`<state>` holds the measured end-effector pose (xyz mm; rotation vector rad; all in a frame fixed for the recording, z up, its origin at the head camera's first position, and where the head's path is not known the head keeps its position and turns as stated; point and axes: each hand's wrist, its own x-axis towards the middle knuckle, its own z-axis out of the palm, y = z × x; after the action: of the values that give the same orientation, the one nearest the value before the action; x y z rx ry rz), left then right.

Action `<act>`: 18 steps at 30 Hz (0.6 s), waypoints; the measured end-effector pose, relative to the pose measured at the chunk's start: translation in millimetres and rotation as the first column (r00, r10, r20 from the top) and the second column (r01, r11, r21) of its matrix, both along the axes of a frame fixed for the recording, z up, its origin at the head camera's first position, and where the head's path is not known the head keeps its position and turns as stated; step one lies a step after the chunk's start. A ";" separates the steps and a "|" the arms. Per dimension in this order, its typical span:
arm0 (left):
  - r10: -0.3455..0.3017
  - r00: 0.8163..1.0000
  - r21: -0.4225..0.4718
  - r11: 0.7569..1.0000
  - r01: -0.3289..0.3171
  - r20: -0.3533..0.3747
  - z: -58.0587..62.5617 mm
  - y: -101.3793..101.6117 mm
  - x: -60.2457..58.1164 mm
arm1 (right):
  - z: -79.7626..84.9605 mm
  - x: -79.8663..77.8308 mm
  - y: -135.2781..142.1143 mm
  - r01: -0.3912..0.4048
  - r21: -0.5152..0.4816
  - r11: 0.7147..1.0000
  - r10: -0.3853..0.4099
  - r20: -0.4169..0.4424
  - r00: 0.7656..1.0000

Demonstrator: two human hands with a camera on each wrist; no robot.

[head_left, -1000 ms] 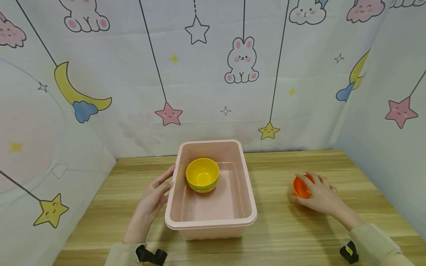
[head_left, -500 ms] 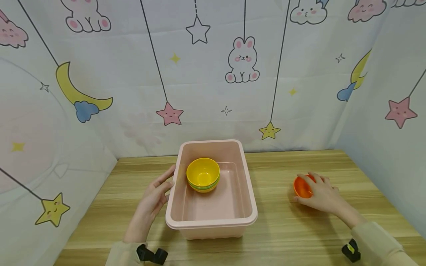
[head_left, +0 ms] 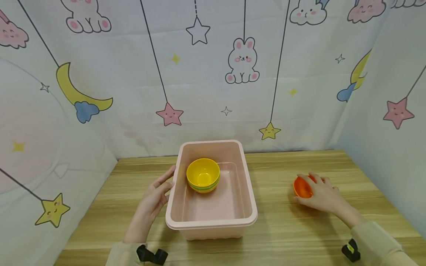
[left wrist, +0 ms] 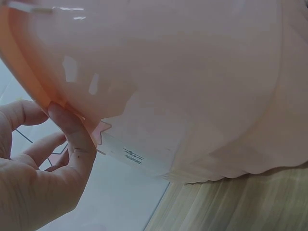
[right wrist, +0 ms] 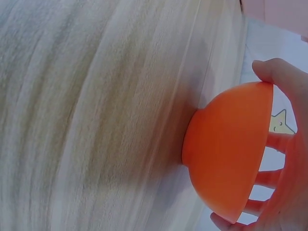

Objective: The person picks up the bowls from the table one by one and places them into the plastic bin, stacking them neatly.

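An orange bowl (head_left: 303, 186) sits upright at the table's right, its foot right at the wood in the right wrist view. My right hand (head_left: 321, 194) spans it from above, thumb on the near rim and fingers across the opening to the far rim. A pink plastic tub (head_left: 211, 224) stands in the middle of the table. Inside, toward its left, is a stack of bowls, a yellow bowl (head_left: 203, 173) uppermost with green and yellow edges under it. Against the tub's left rim rest the thumb and fingertips of my left hand (head_left: 154, 195), outside the wall.
The light wood table (head_left: 273, 229) runs back to a white cloth (head_left: 203, 92) printed with rabbits, stars and moons, which also closes off both sides. Each wrist carries a black strap mount, the left mount (head_left: 151, 255) close to the tub's front corner.
The view shifts slightly between the first frame and the second. Both hands, the tub and the bowls otherwise stay in place.
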<state>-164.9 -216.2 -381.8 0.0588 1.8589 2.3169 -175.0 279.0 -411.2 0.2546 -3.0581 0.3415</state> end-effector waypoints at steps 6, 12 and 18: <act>0.001 1.000 0.002 1.000 -0.001 0.005 -0.7 -0.6 0.2 | -2.8 -0.4 0.9 0.010 -0.007 1.000 -0.011 -0.025 1.000; -0.004 1.000 0.007 1.000 0.004 -0.001 -1.4 -1.4 0.0 | -5.9 -1.8 1.6 0.024 -0.016 1.000 -0.025 -0.059 0.998; -0.007 1.000 0.014 1.000 0.007 -0.003 -1.6 -1.6 -0.2 | -6.4 -2.9 0.4 0.037 -0.022 0.999 -0.039 -0.075 0.996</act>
<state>-165.1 -217.8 -383.4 0.0704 1.8406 2.3273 -177.9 279.4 -417.6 0.2035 -2.9793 0.3531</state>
